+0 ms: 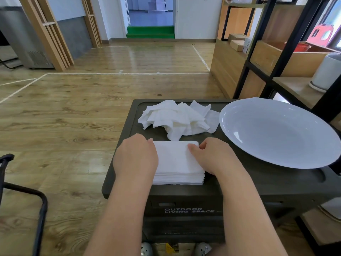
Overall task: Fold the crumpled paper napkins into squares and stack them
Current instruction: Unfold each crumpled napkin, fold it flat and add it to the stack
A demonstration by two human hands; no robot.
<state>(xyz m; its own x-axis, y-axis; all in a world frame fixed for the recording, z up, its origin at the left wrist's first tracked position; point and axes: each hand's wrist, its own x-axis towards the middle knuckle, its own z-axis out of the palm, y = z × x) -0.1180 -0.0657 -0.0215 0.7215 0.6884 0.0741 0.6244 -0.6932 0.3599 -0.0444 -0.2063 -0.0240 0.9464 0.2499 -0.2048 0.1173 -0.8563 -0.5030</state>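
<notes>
A neat stack of folded napkins (178,163) is seen near the front edge of the dark surface (258,180), which is the lid of a black storage box marked "OUTDOOR LIVING SPACE". The stack is flanked by both hands. The left hand (135,156) is laid against the stack's left side, knuckles up; its fingertips are hidden beyond the back of the hand, so it cannot be told whether anything is gripped. The right hand (212,154) is placed at the stack's right side, with the thumb pressed on the top sheet and the fingers curled at the far right corner, where the top napkin appears to be pinched.

Behind the stack, a loose pile of crumpled napkins (177,119) is spread across the far part of the surface, its near edge just beside the stack. To the right, a large white plate (276,132) is set on the surface, its left rim over the edge of the crumpled pile.

A wooden floor (73,108) is visible beyond, and a shelving unit (276,58) stands at the right.
</notes>
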